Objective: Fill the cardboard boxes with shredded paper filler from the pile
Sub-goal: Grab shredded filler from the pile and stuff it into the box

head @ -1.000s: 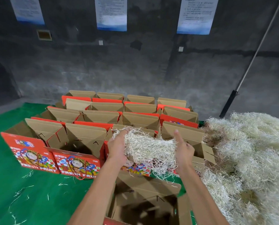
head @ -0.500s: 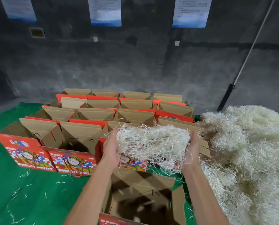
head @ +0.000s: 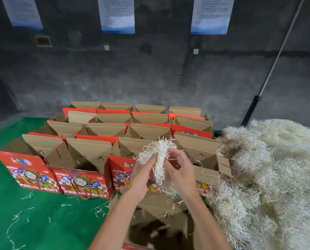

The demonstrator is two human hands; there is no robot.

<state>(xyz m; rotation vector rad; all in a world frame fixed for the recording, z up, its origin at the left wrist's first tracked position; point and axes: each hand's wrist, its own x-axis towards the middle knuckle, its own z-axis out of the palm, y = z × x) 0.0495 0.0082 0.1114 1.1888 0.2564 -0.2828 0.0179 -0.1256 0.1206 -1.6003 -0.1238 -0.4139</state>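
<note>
Hands meet in front of me, above an open box. Half a second ago they were spread wide with a broad, loose sheet of shredded paper stretched between them; now I have pressed that sheet into one tight wad.

Far to the left of my grip, green floor covering (head: 24, 222) carries a few stray strands. Nearer on that side stand rows of open boxes (head: 89, 154), red printed fronts facing me, brown flaps up; those whose insides I can see look empty.

My left hand (head: 143, 175) presses flat against the left side of the wad of shredded paper (head: 158, 159), fingers nearly straight and pointing up. My right hand (head: 179, 169) curls its fingers and thumb round the other side, gripping it. The wad sticks up above both hands, and loose strands trail down below them.

Straight beneath my grip is the nearest open box (head: 161, 224), dark inside, with perhaps a few scraps in it; blur makes that hard to tell.

To the right of my grip, the big pale pile of filler (head: 269, 177) spreads out.

I judge the wad is now small enough to fit the opening, so pushing it down into that box comes next.
</note>
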